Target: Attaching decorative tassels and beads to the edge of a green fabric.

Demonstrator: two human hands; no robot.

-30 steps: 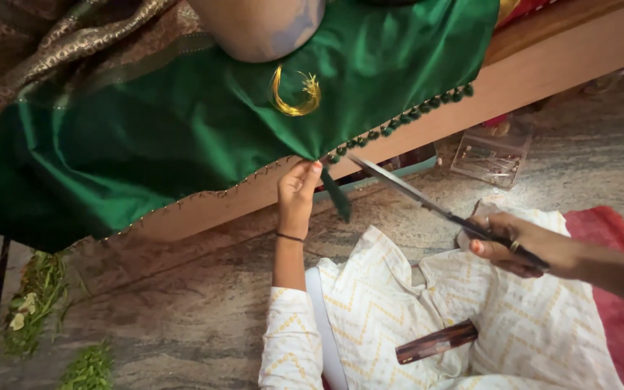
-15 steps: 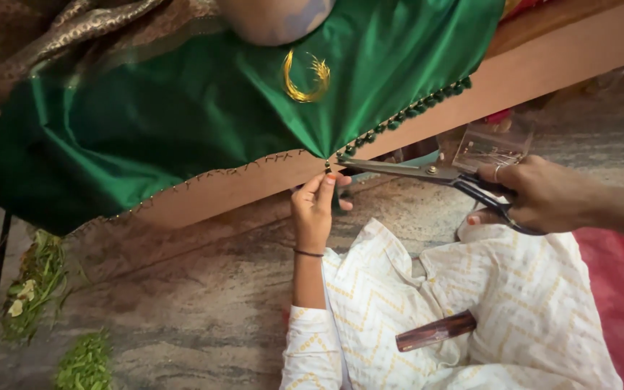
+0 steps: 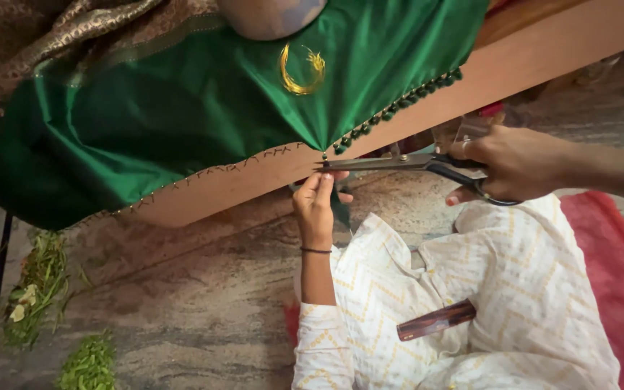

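Observation:
A green satin cloth (image 3: 182, 108) with a gold crescent motif and a beaded edge lies stretched over a wooden frame (image 3: 543, 50). My left hand (image 3: 317, 206) pinches a dangling strip of the green cloth just below the cloth's pointed lower edge. My right hand (image 3: 508, 162) grips black-handled scissors (image 3: 399, 163). Their blades point left, level, with the tips at the cloth's point right above my left fingers. A brown wooden-handled object (image 3: 436, 321) rests on my lap, on my white patterned garment.
A brown and gold brocade fabric (image 3: 52, 36) is bunched at the upper left. Green leaves and small flowers (image 3: 37, 289) lie on the stone floor at the left. A red mat (image 3: 615, 267) lies at the right. A clear plastic box (image 3: 464, 133) sits behind my right hand.
My right hand has brought the scissors up and left from my lap to the cloth's point. My left hand stays pinching the strip below the edge.

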